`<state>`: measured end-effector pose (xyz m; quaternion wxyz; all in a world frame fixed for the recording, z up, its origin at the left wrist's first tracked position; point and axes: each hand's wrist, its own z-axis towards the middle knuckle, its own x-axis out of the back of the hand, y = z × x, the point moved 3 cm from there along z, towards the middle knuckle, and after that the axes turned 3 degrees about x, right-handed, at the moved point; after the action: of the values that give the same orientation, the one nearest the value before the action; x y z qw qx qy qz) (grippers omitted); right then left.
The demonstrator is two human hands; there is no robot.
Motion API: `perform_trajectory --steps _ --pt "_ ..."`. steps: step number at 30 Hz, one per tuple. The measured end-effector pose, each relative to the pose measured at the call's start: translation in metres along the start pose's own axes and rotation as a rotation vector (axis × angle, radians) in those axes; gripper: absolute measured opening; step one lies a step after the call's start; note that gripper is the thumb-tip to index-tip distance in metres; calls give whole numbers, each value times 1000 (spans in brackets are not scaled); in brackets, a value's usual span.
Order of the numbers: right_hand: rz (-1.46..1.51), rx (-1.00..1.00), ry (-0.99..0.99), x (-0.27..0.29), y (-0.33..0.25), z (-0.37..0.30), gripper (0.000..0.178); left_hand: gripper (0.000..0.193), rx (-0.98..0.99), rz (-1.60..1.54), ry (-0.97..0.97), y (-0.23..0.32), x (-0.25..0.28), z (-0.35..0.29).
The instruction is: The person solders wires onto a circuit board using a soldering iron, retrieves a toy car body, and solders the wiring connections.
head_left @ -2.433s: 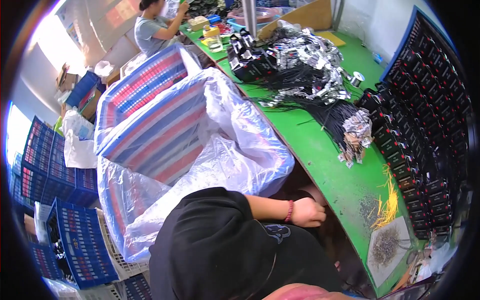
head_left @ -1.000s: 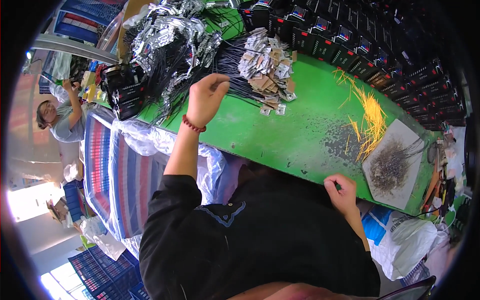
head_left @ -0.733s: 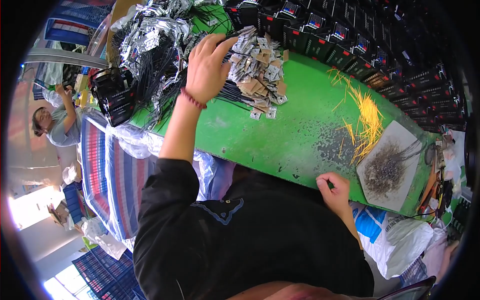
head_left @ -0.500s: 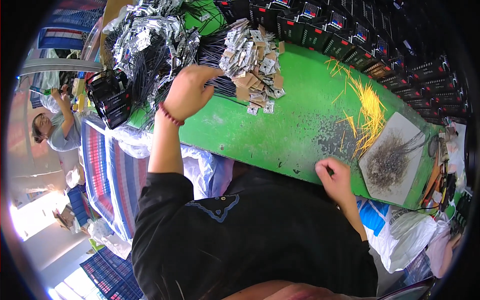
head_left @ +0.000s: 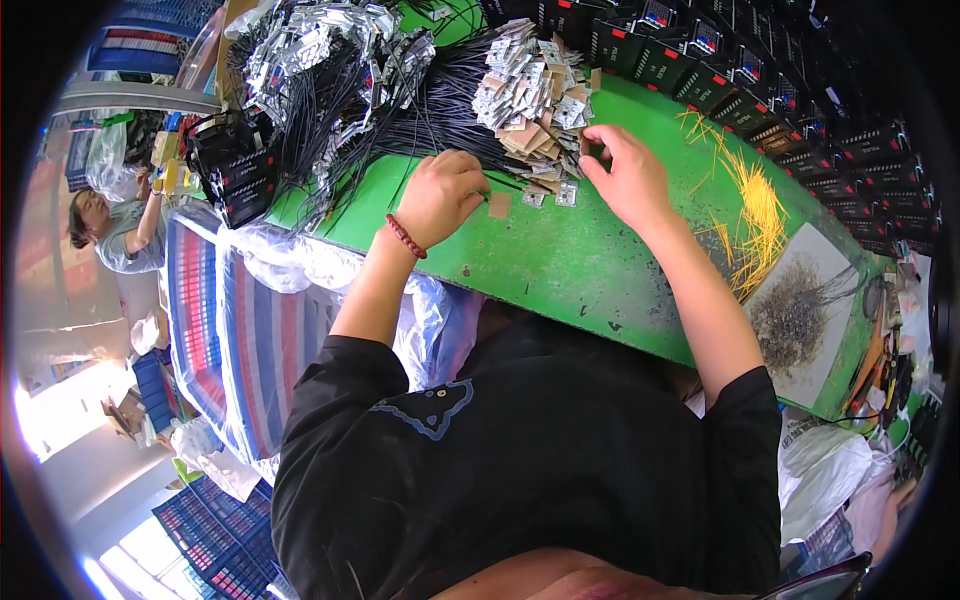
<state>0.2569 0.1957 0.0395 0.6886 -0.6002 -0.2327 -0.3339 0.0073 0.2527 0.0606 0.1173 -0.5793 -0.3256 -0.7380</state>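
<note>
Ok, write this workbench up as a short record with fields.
Left hand: over the green bench, beside a small tan square; grip unclear
Right hand: at the right edge of a pile of silver and tan squares; grip unclear
Left of pile: black wires
Bench's right: yellow strips, grey board with dark bits
Far side: black boxes

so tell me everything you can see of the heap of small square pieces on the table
The heap lies on the green table, its flat, thin pieces jumbled at many angles. Some faces look silvery grey with dark marks, others plain brown, like card. Black cords run out from its left side. A couple of pieces lie flat at its near edge. The right hand is close by; contact is unclear.
</note>
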Motion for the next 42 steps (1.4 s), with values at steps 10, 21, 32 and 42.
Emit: perform_trajectory --steps 10,21,32,42 --pt "76 493 14 20 -60 -58 54 11 -80 -244 141 68 10 -2" --pt "174 404 152 85 -76 -128 27 14 0 -804 20 161 14 2" --pt "1286 -220 -260 74 -54 -156 49 9 102 -1428 -273 173 -2 1" --pt "1151 -261 -165 67 -53 -151 25 9 70 -1416 -315 160 -9 -10"
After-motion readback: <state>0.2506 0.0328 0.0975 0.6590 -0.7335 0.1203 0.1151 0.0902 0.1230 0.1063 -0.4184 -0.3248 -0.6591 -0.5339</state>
